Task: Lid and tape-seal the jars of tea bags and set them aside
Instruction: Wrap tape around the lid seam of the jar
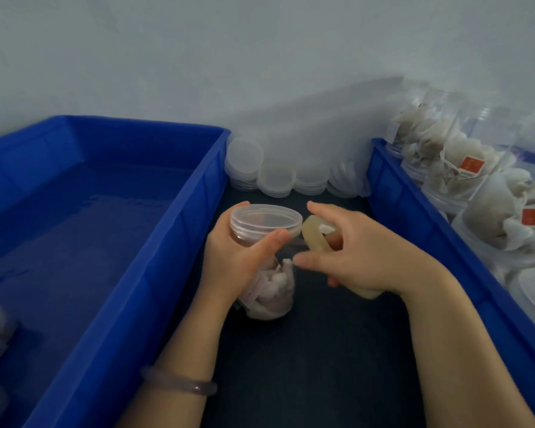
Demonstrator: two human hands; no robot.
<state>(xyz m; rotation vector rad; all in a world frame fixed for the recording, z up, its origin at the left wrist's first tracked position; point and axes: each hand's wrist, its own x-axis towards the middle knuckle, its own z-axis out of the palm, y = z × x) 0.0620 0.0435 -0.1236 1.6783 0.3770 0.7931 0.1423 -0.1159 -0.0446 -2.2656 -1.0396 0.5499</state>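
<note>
— Where is our jar [272,291]?
— Over the dark table [315,359], between the left blue bin [179,242] and the right blue bin [411,211]. Our left hand [232,264] grips it below the lid [266,218], thumb on the lid's edge.
— And our right hand [362,257]?
— Just right of the jar, curled round the tape roll [315,239], which sits just beside the lid.
— Farther off?
— Stacked spare lids [275,177]; filled jars [476,193] in the right bin.

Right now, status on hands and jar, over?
Left hand grips lidded jar. Right hand holds tape roll beside the lid. Nothing blocking; spare lids stacked behind.
</note>
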